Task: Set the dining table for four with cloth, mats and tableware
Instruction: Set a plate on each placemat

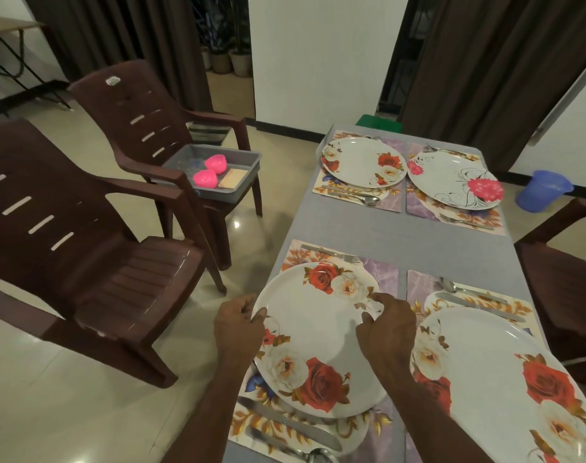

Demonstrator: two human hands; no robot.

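- On the near left mat (378, 269), a rose-patterned plate (321, 335) sits with both hands at its rim.
- Left hand (239, 324) curls its fingers over the plate's left edge, gripping it; the fingertips are tucked out of sight beneath the rim.
- Right hand (386, 329) bends its thumb and fingers onto the plate's upper right part; whether it pinches the rim or merely rests there I cannot tell.
- A fork (331, 253) lies beyond this plate, a knife (291, 424) nearer the camera, and a spoon (313, 456) is cut off by the bottom edge.
- Grey cloth (398, 235) covers the table; its near end runs out of frame.
- Near right plate (492, 369) is cropped at the lower right corner, hiding most of its mat.
- Two far plates, one with roses (361, 162) and one with pink flowers (451, 177), rest on their mats, cutlery beside them partly hidden.
- On a brown chair (144, 128), a grey tray (248, 168) holds two pink bowls (209, 170); the other contents are hard to make out.
- Blue bucket (542, 190) stands on the floor at right.
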